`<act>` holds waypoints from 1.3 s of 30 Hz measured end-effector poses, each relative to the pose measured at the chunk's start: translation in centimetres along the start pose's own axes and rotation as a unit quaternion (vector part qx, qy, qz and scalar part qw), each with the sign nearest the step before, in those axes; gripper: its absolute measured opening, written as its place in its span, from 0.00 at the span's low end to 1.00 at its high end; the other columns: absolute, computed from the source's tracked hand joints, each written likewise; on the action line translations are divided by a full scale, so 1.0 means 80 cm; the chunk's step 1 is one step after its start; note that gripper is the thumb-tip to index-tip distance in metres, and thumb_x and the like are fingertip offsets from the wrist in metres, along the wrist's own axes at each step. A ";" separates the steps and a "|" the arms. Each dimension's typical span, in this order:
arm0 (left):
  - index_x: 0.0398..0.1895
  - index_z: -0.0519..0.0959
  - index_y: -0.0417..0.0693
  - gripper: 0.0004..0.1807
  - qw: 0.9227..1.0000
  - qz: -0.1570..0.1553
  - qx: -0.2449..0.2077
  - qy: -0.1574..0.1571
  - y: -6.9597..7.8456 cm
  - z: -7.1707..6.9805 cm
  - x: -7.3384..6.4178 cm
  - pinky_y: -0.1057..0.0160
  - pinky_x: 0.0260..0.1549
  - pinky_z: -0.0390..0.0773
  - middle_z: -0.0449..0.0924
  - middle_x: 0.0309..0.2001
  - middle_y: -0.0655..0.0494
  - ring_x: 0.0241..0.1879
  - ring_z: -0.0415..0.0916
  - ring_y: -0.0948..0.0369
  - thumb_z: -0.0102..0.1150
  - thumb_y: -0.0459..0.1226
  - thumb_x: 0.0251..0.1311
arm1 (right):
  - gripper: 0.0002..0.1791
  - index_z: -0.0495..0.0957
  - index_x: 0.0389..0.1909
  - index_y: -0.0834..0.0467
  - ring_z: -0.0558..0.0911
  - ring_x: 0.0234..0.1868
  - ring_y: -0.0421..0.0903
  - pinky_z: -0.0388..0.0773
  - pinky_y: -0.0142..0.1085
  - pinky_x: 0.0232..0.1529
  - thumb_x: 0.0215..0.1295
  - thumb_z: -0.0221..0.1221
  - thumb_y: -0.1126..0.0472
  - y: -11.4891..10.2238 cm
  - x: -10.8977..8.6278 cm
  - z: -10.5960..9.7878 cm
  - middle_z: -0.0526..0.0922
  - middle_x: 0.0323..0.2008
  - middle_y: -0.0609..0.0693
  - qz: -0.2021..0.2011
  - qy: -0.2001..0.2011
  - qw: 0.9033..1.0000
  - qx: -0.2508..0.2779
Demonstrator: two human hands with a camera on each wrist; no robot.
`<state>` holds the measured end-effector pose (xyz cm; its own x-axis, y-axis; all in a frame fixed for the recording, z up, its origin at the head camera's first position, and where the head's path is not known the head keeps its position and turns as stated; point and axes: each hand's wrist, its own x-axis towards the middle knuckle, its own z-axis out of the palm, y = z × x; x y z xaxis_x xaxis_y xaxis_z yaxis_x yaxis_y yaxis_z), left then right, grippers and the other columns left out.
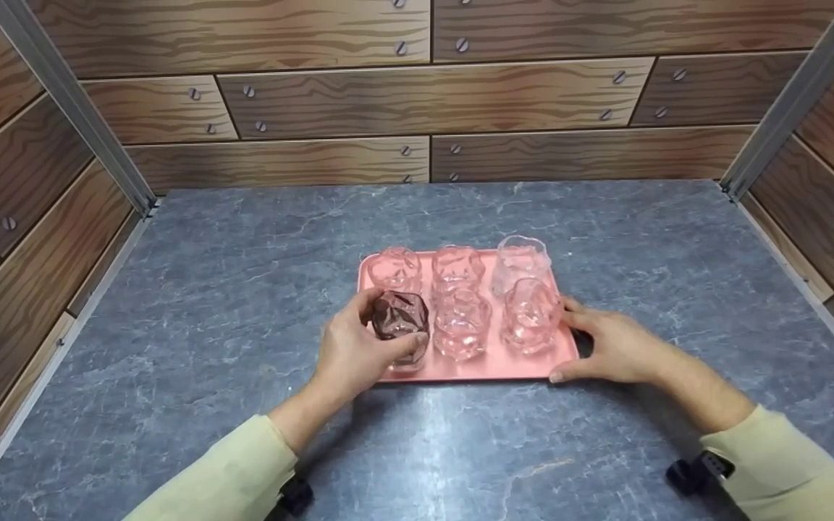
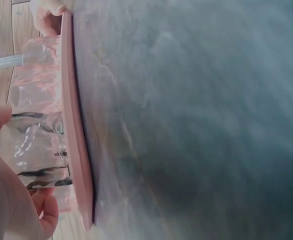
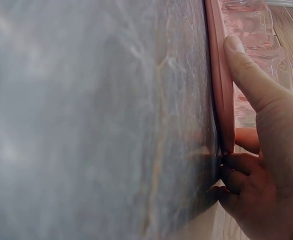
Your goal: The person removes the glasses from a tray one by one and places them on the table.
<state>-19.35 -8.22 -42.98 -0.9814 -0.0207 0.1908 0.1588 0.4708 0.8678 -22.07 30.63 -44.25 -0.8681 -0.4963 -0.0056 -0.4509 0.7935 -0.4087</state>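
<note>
5 clear cups + 1 dark cup on pink tray, approx. 2 rows of 3, on grey table. L hand: grip closed round dark cup at tray's near-L corner, thumb in front, fingers partly hidden behind. R hand: grip holds tray's near-R corner, thumb on near rim, fingers at R end, next to near-R clear cup.

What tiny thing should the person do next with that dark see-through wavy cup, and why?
Probably loosen the left grip on the dark see-through wavy cup: its base seems to rest on the pink rectangular tray, and the right grip holds the tray's right edge.
</note>
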 end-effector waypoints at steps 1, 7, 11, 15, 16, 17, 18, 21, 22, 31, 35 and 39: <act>0.67 0.78 0.42 0.46 1.000 0.003 -0.007 -0.005 0.001 -0.004 0.000 0.56 0.54 0.83 0.86 0.50 0.53 0.49 0.83 0.56 0.89 0.44 0.42 | 0.60 0.71 0.75 0.64 0.68 0.72 0.74 0.65 0.67 0.71 0.52 0.73 0.26 0.000 0.000 0.000 0.63 0.77 0.69 0.000 0.000 1.000 0.000; 0.67 0.78 0.45 0.46 0.999 0.028 -0.025 -0.027 0.008 -0.039 0.001 0.57 0.56 0.82 0.87 0.52 0.55 0.52 0.82 0.57 0.89 0.41 0.40 | 0.61 0.71 0.76 0.63 0.67 0.73 0.74 0.64 0.68 0.71 0.52 0.73 0.25 -0.001 -0.002 -0.001 0.62 0.78 0.67 0.004 -0.003 1.000 0.003; 0.66 0.79 0.47 0.45 0.998 0.045 -0.034 -0.040 0.015 -0.071 0.008 0.55 0.53 0.82 0.86 0.52 0.54 0.50 0.81 0.57 0.90 0.41 0.39 | 0.61 0.70 0.76 0.62 0.67 0.73 0.74 0.63 0.68 0.71 0.51 0.72 0.25 -0.002 -0.003 -0.002 0.61 0.79 0.66 0.007 -0.003 1.000 0.006; 0.65 0.79 0.47 0.44 0.996 0.056 -0.059 -0.042 0.018 -0.103 0.026 0.54 0.50 0.83 0.85 0.51 0.51 0.48 0.80 0.54 0.90 0.41 0.41 | 0.60 0.71 0.76 0.63 0.67 0.73 0.74 0.63 0.68 0.71 0.52 0.73 0.26 -0.001 -0.004 -0.003 0.62 0.78 0.67 0.007 0.000 1.000 0.011; 0.65 0.79 0.46 0.44 0.996 0.057 -0.063 -0.038 0.019 -0.110 0.032 0.55 0.50 0.83 0.85 0.51 0.51 0.48 0.80 0.54 0.90 0.41 0.41 | 0.60 0.71 0.76 0.63 0.67 0.73 0.74 0.63 0.68 0.72 0.52 0.73 0.26 -0.001 -0.004 -0.003 0.62 0.78 0.68 0.007 0.001 1.000 0.012; 0.65 0.79 0.45 0.44 0.995 0.057 -0.070 -0.035 0.019 -0.117 0.037 0.56 0.49 0.83 0.85 0.51 0.50 0.48 0.80 0.53 0.89 0.41 0.42 | 0.60 0.71 0.76 0.63 0.67 0.73 0.74 0.63 0.68 0.72 0.51 0.73 0.26 -0.001 -0.003 -0.002 0.62 0.78 0.68 0.008 0.000 1.000 0.013; 0.65 0.79 0.44 0.43 0.995 0.059 -0.074 -0.030 0.019 -0.124 0.044 0.57 0.49 0.83 0.85 0.51 0.49 0.47 0.80 0.52 0.89 0.39 0.42 | 0.61 0.70 0.76 0.63 0.67 0.73 0.74 0.62 0.68 0.72 0.51 0.73 0.26 -0.001 -0.003 -0.002 0.62 0.78 0.68 0.010 -0.001 1.000 0.013; 0.66 0.78 0.40 0.43 0.994 0.062 -0.084 -0.018 0.019 -0.142 0.065 0.61 0.50 0.83 0.84 0.52 0.46 0.48 0.81 0.50 0.87 0.35 0.43 | 0.62 0.70 0.76 0.63 0.66 0.73 0.74 0.62 0.68 0.72 0.51 0.73 0.25 0.000 -0.002 -0.001 0.61 0.78 0.67 0.011 -0.005 1.000 0.015; 0.66 0.77 0.39 0.43 0.994 0.062 -0.085 -0.015 0.018 -0.148 0.072 0.62 0.50 0.83 0.84 0.52 0.45 0.49 0.81 0.49 0.87 0.34 0.44 | 0.62 0.69 0.76 0.63 0.66 0.73 0.74 0.62 0.68 0.72 0.51 0.72 0.25 0.000 -0.002 0.000 0.61 0.78 0.67 0.011 -0.006 1.000 0.015; 0.70 0.74 0.39 0.41 0.998 0.034 -0.050 -0.014 -0.002 -0.169 0.131 0.63 0.57 0.77 0.81 0.58 0.44 0.56 0.77 0.53 0.83 0.35 0.51 | 0.62 0.69 0.76 0.63 0.66 0.73 0.75 0.63 0.69 0.71 0.51 0.73 0.25 -0.002 -0.001 -0.001 0.62 0.78 0.68 0.008 -0.008 1.000 0.011; 0.72 0.73 0.41 0.42 0.999 0.019 -0.043 -0.011 -0.018 -0.164 0.155 0.62 0.56 0.77 0.80 0.59 0.46 0.57 0.76 0.54 0.82 0.37 0.54 | 0.61 0.70 0.76 0.63 0.67 0.73 0.75 0.63 0.68 0.71 0.51 0.73 0.25 -0.002 -0.002 0.000 0.62 0.77 0.69 0.009 -0.004 1.000 0.010; 0.72 0.73 0.40 0.41 0.999 0.007 -0.047 -0.009 -0.034 -0.154 0.174 0.62 0.57 0.78 0.80 0.59 0.45 0.57 0.75 0.55 0.81 0.37 0.55 | 0.61 0.70 0.76 0.63 0.67 0.72 0.75 0.64 0.68 0.71 0.51 0.74 0.26 -0.002 -0.002 0.000 0.63 0.77 0.69 0.008 -0.001 1.000 0.006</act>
<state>-32.12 -20.62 -37.03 -0.9806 0.0011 0.1962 0.1814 0.3865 0.9043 -21.90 30.58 -44.21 -0.8754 -0.4832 -0.0136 -0.4334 0.7971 -0.4204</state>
